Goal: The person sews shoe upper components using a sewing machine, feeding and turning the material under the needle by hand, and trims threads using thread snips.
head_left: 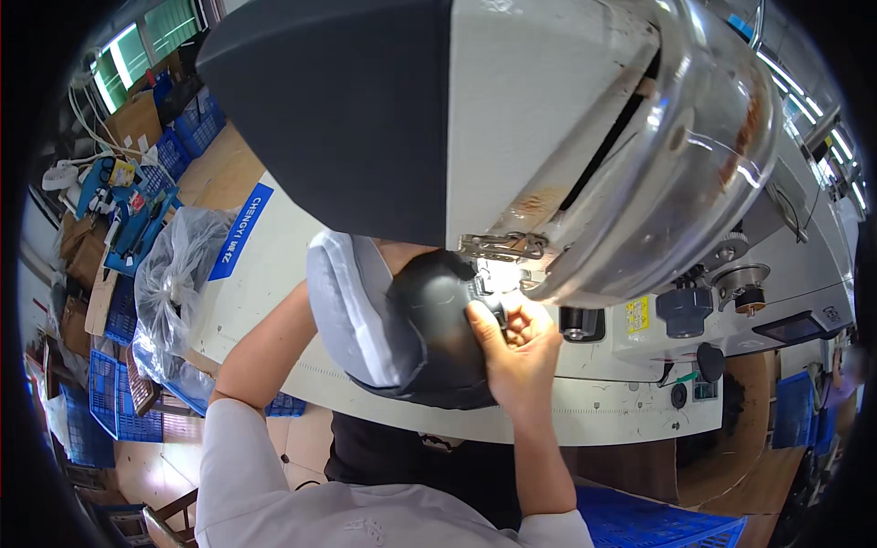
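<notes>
A rounded black piece with a smooth, shiny surface [443, 320] lies on the sewing machine bed, under the lit needle area. Joined to it or lying against its left side is a light grey padded piece [352, 310]; I cannot tell what they make up. My right hand [521, 347] pinches the black piece's edge between thumb and curled fingers, just below the presser foot [498, 274]. Behind the grey padding reaches my left hand [397, 254]; only a strip of it shows and its fingers are hidden.
The sewing machine's head [548, 119] looms close overhead, with a clear curved shield [676, 183] at right. A clear plastic bag [178, 283] hangs by the white table's left edge. Blue crates [119, 393] stand at left, and another blue crate [658, 525] is at lower right.
</notes>
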Action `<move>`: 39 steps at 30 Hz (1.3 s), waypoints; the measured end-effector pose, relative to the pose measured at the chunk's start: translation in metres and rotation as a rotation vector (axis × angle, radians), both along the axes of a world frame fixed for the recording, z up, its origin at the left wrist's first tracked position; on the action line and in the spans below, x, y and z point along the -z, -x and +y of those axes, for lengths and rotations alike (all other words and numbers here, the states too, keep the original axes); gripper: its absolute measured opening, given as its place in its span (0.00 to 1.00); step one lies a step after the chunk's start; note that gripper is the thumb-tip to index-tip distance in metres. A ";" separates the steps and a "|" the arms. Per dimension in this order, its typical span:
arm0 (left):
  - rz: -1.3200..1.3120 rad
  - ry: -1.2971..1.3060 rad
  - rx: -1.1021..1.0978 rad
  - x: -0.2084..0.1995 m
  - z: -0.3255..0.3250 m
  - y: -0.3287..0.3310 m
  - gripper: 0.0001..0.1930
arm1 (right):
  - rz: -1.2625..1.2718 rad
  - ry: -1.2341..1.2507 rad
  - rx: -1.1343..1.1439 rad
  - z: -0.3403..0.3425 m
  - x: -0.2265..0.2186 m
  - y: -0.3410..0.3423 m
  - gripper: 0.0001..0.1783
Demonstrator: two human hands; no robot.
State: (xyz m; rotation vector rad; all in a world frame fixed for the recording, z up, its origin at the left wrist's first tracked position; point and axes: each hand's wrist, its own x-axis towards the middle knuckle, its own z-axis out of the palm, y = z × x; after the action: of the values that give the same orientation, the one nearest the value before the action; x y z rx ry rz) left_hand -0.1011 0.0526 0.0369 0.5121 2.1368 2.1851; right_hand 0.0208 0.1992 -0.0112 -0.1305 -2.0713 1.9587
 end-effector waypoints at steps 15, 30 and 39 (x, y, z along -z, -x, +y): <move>1.188 0.351 0.281 -0.052 -0.050 -0.079 0.07 | 0.076 0.387 -0.053 -0.026 0.012 -0.011 0.07; -0.007 0.712 0.457 -0.043 -0.013 -0.025 0.23 | 0.202 -0.224 0.182 -0.029 0.022 -0.001 0.12; 0.026 0.880 0.516 -0.034 -0.011 -0.018 0.19 | 0.164 0.042 0.049 -0.025 0.021 -0.005 0.04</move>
State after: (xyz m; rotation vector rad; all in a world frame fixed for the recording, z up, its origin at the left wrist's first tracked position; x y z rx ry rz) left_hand -0.0830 0.0413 0.0709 0.8539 2.3307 0.8632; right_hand 0.0261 0.1744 -0.0318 -0.0276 -1.9070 1.9156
